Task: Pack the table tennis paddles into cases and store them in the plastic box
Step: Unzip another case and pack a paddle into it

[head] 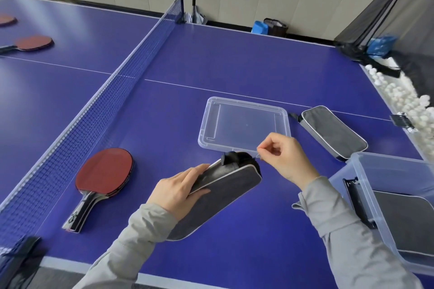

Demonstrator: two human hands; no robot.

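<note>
Head view: the left grip (178, 189) grasps a dark grey case (225, 195) in the lower middle of the frame, fingers along its upper edge and thumb across its face; the case is lifted and tilted, its rounded end low toward the bottom of the frame and its far end raised toward the lid (244, 122); a dark part shows at that far end, but whether it is a paddle handle cannot be told. The right grip (284, 159) is clenched in a pinch on the small zip pull (258, 156) at the case's far corner, thumb and forefinger together, the other fingers curled.

The clear lid lies flat on the blue surface (234, 58), just beyond both hands; a second case (333, 134) lies on the surface to the right of it, near but apart. The box (387, 171) stands at the lower right edge of the frame, a third case (404, 213) lying inside it. Red paddles (105, 173) lie stacked at the lower left, handles toward the bottom of the frame, beside the net (105, 105); two more paddles (35, 42) lie beyond the net at the upper left. White balls (399, 98) are heaped along the right edge of the frame.
</note>
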